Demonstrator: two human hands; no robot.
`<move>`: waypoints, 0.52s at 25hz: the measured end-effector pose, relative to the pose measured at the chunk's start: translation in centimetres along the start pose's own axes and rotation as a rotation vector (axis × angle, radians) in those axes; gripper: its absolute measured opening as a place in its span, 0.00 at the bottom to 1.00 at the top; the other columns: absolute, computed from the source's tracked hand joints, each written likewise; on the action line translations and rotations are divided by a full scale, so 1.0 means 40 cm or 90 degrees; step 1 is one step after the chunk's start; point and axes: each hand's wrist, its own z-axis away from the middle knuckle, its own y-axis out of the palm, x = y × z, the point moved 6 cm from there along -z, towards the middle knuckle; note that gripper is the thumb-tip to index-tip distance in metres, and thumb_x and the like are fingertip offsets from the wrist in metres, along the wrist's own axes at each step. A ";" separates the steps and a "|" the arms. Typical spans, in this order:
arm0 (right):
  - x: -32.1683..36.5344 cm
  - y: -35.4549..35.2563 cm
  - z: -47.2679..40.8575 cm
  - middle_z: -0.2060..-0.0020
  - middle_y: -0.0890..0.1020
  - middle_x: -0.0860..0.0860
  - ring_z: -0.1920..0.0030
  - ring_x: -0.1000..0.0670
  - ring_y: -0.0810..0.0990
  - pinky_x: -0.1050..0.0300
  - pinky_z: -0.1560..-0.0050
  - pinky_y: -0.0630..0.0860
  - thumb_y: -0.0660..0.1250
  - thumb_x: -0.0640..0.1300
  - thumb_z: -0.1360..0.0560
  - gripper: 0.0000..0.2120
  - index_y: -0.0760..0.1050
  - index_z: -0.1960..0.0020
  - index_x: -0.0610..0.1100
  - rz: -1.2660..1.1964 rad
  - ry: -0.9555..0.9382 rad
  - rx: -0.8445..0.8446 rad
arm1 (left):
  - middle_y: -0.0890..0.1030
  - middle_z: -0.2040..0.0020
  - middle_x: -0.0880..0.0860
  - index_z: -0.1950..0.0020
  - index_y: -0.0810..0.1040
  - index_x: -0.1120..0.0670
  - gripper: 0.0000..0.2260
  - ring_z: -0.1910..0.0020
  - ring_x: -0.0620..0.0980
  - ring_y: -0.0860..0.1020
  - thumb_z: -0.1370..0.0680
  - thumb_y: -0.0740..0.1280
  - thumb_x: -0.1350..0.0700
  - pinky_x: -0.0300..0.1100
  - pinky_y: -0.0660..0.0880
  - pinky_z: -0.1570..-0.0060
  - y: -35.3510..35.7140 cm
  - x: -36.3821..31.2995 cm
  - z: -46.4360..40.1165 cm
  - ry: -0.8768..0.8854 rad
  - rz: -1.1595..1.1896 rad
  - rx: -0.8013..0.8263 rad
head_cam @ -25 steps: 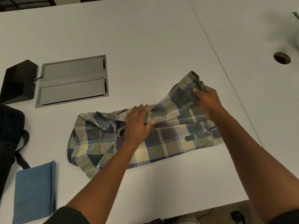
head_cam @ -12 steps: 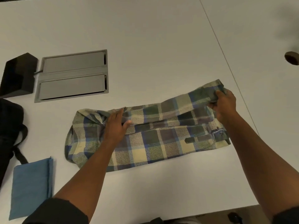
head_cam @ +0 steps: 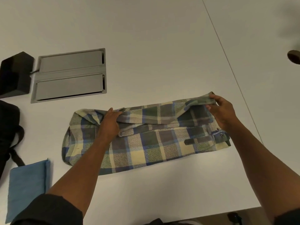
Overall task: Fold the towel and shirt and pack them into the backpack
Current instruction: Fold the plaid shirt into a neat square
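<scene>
both hands gripping a folded flap of the plaid shirt

the plaid shirt (head_cam: 146,137) lies as a long band across the white counter (head_cam: 154,46), its collar end out beyond the left hand and a small blue tag at the end just below the right hand. the left hand (head_cam: 110,122) pinches the near end of a folded-over flap, thumb on top and fingers tucked into the cloth. the right hand (head_cam: 222,111) grips the flap's other end at the shirt's far corner, fingers curled round the fabric and lifting it a little off the layer beneath. the flap runs between the two hands along the far edge of the shirt.

well to the left of the left hand, a folded blue towel (head_cam: 27,185) lies flat on the counter, near its front edge. just beyond the towel, at the picture's left border, sits the black backpack (head_cam: 8,132), a strap trailing toward the towel; whether it is open, and what is inside, cannot be told. farther out from the left hand a grey cable hatch (head_cam: 69,75) is set into the counter, both lids shut, with a black box (head_cam: 15,73) touching its left side.
</scene>
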 end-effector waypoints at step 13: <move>0.142 -0.071 0.020 0.52 0.76 0.47 0.54 0.51 0.75 0.69 0.60 0.70 0.60 0.46 0.18 0.12 0.73 0.43 0.38 0.301 -0.198 -0.260 | 0.66 0.25 0.60 0.27 0.70 0.57 0.20 0.22 0.55 0.57 0.18 0.57 0.67 0.46 0.57 0.27 -0.054 -0.004 -0.024 -0.041 0.056 -0.129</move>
